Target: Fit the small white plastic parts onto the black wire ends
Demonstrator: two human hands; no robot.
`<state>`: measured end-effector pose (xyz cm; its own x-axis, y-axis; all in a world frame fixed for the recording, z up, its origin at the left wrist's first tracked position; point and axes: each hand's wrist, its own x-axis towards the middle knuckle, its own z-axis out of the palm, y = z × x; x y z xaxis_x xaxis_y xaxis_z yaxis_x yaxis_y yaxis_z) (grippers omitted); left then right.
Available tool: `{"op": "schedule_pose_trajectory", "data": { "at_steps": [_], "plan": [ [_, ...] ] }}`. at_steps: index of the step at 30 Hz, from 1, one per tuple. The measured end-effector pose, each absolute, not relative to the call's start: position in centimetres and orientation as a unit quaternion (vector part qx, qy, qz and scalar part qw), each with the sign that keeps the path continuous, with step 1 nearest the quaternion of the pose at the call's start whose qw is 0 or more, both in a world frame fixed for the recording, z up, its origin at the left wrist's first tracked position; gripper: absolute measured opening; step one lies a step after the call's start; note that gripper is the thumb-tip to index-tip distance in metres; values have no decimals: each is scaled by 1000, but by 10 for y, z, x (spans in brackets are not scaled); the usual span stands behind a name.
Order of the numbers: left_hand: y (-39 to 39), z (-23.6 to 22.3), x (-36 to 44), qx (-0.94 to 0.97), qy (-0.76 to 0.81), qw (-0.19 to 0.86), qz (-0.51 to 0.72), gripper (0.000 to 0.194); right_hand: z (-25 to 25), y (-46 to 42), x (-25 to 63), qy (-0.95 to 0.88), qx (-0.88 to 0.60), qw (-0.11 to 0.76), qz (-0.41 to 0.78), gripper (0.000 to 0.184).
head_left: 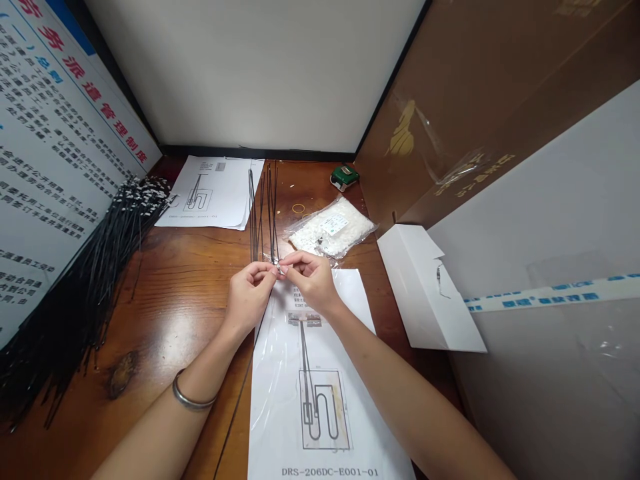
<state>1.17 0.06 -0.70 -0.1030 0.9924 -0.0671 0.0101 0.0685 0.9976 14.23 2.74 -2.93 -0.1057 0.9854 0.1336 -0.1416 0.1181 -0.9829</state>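
My left hand (247,297) and my right hand (313,283) meet above the top of a printed drawing sheet (270,427). Both are closed in a pinch. Between the fingertips is a tiny whitish piece, possibly a connector, partly hidden by the fingers. A thin black wire (234,417) runs from my left hand down toward the near edge, left of the sheet. Just beyond my fingers, several black wires (254,220) lie lengthwise on the wooden table (165,320). Behind my right hand lies a clear bag of small white pieces (350,230).
On the left lies a thick bundle of black wires (75,307) with white ends. More printed sheets (220,180) lie at the back. A green tape measure (344,177) sits by the cardboard box (450,100). A folded white card piece (425,293) stands on the right.
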Motion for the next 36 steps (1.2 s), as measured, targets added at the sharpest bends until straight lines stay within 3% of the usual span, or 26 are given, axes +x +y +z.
{"op": "schedule_pose_trajectory", "data": {
  "at_steps": [14,18,21,26,31,36],
  "plan": [
    [-6,-1,16,575,535,374,493,21,-17,25,145,-554,-438,559,434,8],
    [-32,5,12,625,575,342,403,26,-13,26,149,-511,-458,596,416,12],
    [-54,4,0,674,609,275,314,20,-15,27,150,-550,-461,570,400,15],
    [-57,19,-38,648,654,200,335,26,-16,38,174,-596,-524,583,171,20],
    [-27,58,-89,612,721,68,319,32,-21,50,208,-663,-649,369,57,16],
    [14,97,-141,595,794,-41,120,43,-21,51,210,-710,-640,289,51,31]
  ]
}}
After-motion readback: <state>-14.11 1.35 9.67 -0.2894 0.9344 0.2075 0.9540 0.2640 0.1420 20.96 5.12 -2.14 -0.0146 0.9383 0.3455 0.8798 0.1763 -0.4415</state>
